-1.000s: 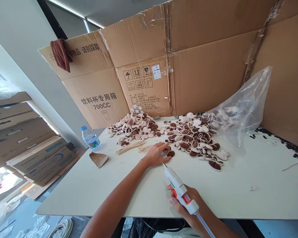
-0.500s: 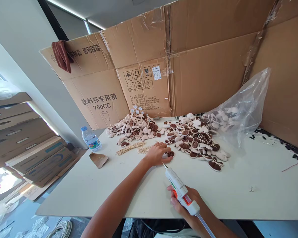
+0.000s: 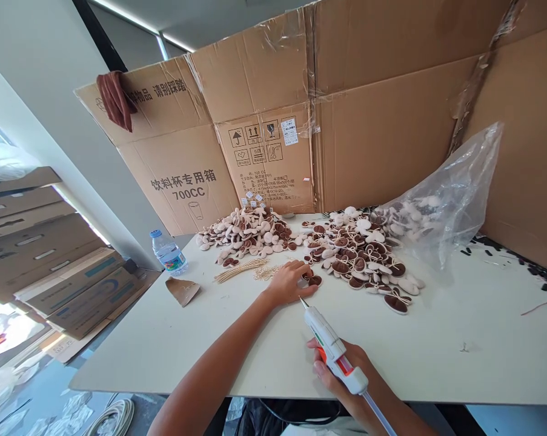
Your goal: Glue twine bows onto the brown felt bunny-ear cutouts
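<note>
My right hand grips a white hot glue gun with an orange trigger and a clear glue stick running out of its back. The gun's metal nozzle points up and left, close to the thumb of my left hand. With its fingers bent, my left hand pinches a small brown-and-white plush piece at the table surface; part of it is hidden by the fingers. Beyond lies a pile of similar brown and white plush pieces with cords. Beige cords lie left of my left hand.
Another heap of plush pieces sits at the back, left of centre. A clear plastic bag stands at the right, a water bottle and brown scrap at the left. Tall cardboard walls the white table.
The view has shifted very slightly. Both hands, the glue gun and the plush piece stay almost where they were.
</note>
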Available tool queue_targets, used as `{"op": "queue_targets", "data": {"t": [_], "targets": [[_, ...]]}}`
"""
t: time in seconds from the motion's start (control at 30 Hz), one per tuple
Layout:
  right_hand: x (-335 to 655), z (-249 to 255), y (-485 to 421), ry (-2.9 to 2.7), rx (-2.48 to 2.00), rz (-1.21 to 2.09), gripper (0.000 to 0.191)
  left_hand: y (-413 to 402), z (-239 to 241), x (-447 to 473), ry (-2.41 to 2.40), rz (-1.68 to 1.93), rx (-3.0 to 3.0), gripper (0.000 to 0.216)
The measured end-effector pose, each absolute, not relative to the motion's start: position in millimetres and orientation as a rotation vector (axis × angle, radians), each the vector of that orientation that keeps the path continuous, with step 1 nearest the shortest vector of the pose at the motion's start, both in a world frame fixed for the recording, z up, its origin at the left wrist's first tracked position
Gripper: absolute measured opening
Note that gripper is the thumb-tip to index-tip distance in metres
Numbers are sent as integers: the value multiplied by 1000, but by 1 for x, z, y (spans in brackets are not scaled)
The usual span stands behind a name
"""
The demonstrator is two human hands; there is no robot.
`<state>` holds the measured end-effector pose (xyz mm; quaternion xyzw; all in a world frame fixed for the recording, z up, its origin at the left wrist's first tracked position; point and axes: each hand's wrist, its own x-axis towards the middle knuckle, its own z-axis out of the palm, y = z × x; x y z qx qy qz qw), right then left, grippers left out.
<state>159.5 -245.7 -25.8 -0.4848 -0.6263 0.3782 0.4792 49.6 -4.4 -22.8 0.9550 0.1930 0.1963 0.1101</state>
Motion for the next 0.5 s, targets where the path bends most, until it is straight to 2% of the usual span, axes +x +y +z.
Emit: {"op": "queue_targets", "data": {"t": [0.5], "targets": [[157,-32,-245,-1519,-1171,935,33,1,-24,54,519,553,2889,19]]}}
